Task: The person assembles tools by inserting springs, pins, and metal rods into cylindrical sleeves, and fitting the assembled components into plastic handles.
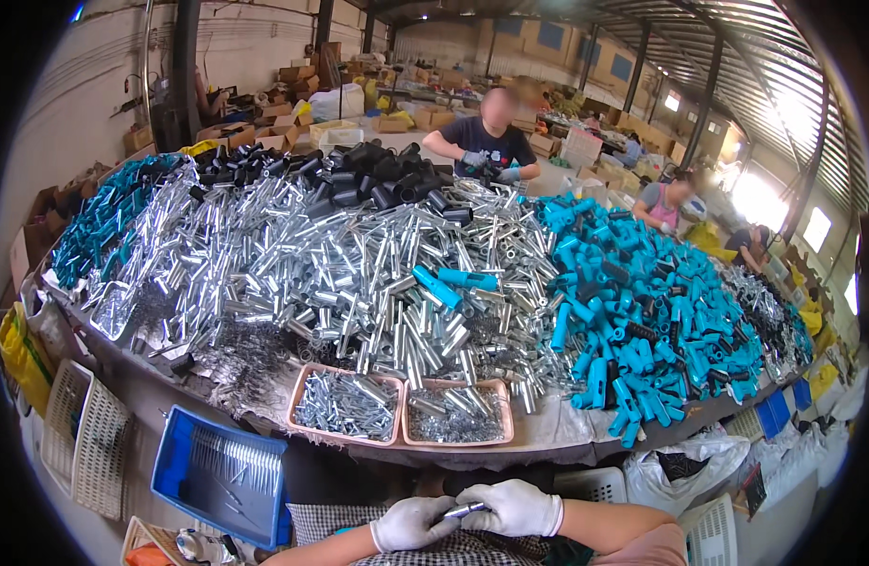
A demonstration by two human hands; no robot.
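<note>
Close to my body, below the table's front edge, my left hand (411, 524) and my right hand (517, 509) meet, both in white gloves. A short silver metal tube (464, 509) lies between them. My right fingers are closed round it from above, and my left fingers are closed at its left end. Just beyond, on the table edge, stand two pink trays: the left tray (297, 436) holds small metal pins, and the right tray (453, 441) holds small springs and a few tubes. Behind them a big heap of silver metal tubes (359, 255) covers the table.
Turquoise plastic handles (642, 292) are piled at the right, black sleeves (387, 174) at the back. A blue bin (175, 472) with long metal parts sits lower left, next to a cream basket (104, 443). Across the table a person (496, 137) in gloves works; others are farther right.
</note>
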